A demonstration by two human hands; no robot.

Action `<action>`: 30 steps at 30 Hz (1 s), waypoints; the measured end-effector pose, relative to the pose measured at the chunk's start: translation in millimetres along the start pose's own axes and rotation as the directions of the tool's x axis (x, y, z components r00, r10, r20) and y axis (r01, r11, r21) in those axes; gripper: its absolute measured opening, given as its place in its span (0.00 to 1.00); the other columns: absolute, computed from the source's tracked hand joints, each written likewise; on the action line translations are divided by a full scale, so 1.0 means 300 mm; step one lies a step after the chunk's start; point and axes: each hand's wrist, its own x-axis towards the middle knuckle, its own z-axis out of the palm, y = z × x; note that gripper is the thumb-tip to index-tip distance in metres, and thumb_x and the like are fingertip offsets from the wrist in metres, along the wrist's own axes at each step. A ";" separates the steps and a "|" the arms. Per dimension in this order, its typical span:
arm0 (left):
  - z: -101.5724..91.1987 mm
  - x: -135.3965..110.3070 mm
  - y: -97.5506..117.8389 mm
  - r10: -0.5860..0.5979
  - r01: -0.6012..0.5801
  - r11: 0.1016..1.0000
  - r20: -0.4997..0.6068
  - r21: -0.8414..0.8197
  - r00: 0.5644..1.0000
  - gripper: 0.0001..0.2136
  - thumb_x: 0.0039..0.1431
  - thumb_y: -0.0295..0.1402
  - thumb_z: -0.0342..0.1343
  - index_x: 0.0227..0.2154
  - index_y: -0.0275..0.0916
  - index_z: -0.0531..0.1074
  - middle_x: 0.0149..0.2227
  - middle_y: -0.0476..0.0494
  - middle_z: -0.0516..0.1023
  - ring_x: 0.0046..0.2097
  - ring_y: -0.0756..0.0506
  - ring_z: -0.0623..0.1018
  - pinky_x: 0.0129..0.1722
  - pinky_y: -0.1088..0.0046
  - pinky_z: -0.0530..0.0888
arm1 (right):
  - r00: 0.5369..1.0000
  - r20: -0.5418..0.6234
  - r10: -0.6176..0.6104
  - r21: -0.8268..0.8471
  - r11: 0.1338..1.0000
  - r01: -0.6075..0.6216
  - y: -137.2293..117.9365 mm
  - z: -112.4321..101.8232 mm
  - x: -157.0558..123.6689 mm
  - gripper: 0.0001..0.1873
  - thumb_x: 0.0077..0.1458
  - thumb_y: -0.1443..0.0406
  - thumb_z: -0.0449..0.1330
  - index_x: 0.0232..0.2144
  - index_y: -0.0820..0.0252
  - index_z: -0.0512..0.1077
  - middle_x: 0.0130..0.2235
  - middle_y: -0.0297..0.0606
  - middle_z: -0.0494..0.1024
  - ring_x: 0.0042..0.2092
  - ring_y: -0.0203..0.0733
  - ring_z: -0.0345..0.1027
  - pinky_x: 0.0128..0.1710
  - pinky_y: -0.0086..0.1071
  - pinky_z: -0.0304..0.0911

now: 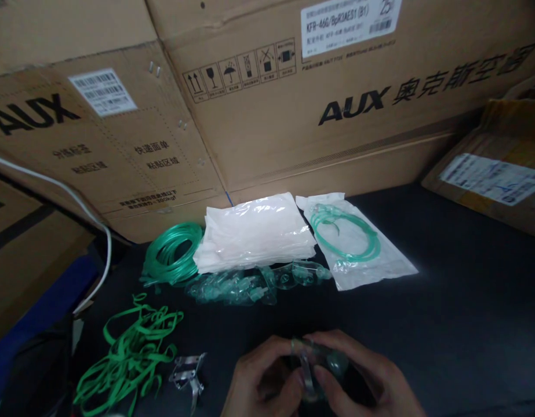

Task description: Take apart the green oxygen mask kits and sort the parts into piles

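Observation:
Both of my hands meet at the bottom centre over a dark table (458, 301). My left hand (261, 382) and my right hand (371, 379) are closed around a clear greenish plastic mask (323, 362), with a thin metal strip (308, 379) pinched between the thumbs. Just left of my left hand lie several loose metal clips (188, 373). Farther left sits a heap of green elastic straps (128, 356).
At the table's back lie a coil of green tubing (171, 255), a stack of empty white bags (254, 234), a row of clear masks (250, 284) and one sealed bag with green tubing (356, 243). Large AUX cardboard boxes (337, 110) wall the back. A white cable (93, 220) hangs at left.

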 end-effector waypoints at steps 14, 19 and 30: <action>0.041 0.002 0.048 0.236 -0.151 0.948 -0.298 0.282 0.925 0.02 0.62 0.33 0.64 0.33 0.44 0.81 0.32 0.50 0.78 0.33 0.50 0.79 0.33 0.81 0.76 | 0.965 -0.260 -0.015 -0.036 0.999 0.006 0.010 -0.008 -0.007 0.11 0.56 0.65 0.67 0.41 0.48 0.84 0.41 0.33 0.87 0.44 0.43 0.82 0.45 0.26 0.75; 0.066 -0.005 0.039 0.203 -0.135 0.930 -0.172 0.341 0.964 0.05 0.63 0.33 0.63 0.37 0.45 0.84 0.28 0.51 0.77 0.25 0.53 0.75 0.27 0.81 0.71 | 0.954 -0.299 -0.024 -0.029 0.999 0.016 0.018 -0.007 -0.014 0.11 0.56 0.63 0.69 0.42 0.50 0.85 0.43 0.36 0.88 0.45 0.46 0.82 0.47 0.30 0.76; 0.089 -0.016 0.038 0.078 -0.041 0.964 -0.133 0.263 0.988 0.12 0.67 0.43 0.59 0.36 0.43 0.83 0.24 0.50 0.79 0.19 0.53 0.75 0.20 0.83 0.69 | 0.972 -0.224 -0.074 -0.062 0.996 0.061 0.021 -0.019 -0.029 0.11 0.58 0.63 0.68 0.43 0.50 0.85 0.43 0.38 0.87 0.45 0.46 0.83 0.46 0.28 0.77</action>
